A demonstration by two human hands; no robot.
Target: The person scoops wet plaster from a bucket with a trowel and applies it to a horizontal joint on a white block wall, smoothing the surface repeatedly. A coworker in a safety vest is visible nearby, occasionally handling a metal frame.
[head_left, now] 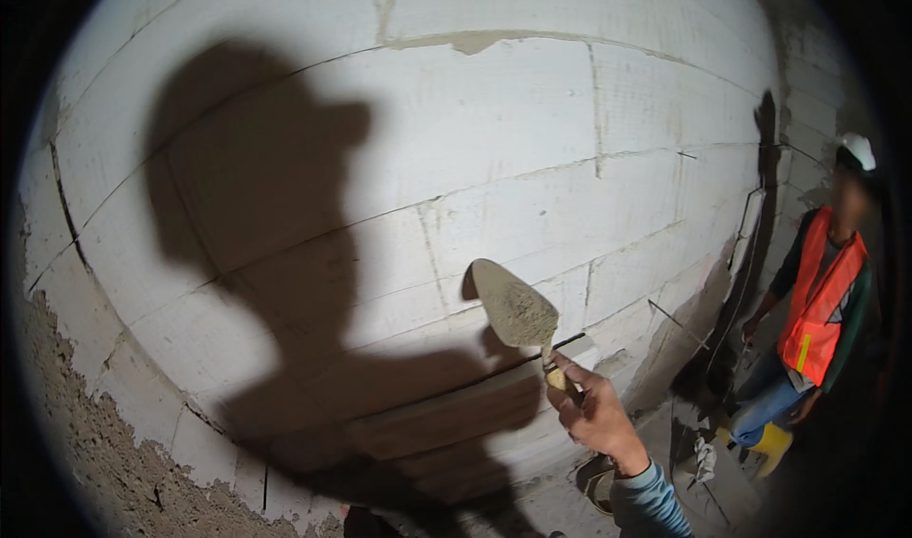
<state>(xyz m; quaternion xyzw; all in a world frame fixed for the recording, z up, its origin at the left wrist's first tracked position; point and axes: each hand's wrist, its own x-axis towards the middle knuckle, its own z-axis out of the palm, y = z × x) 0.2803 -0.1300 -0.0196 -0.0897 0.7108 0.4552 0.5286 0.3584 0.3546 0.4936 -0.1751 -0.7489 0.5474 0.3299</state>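
Observation:
My right hand (600, 415) is closed around the short handle of a trowel (518, 312), held up in front of the block wall (494, 111). The trowel's blade tilts up and to the left, with grey mortar smeared over its face. Whether the blade's tip touches the wall, I cannot tell. The wall is of large white blocks with thin joints, and a patch of mortar sits in one upper joint. A grey-blue sleeve covers my right forearm. My left hand is out of view.
At the right stands another person (817, 301) in an orange vest, white helmet and yellow boots. A round bucket (600, 489) is on the floor below my hand. Thin rods (679, 324) stick out near the wall's right end. Rough mortar (104, 453) covers the lower left.

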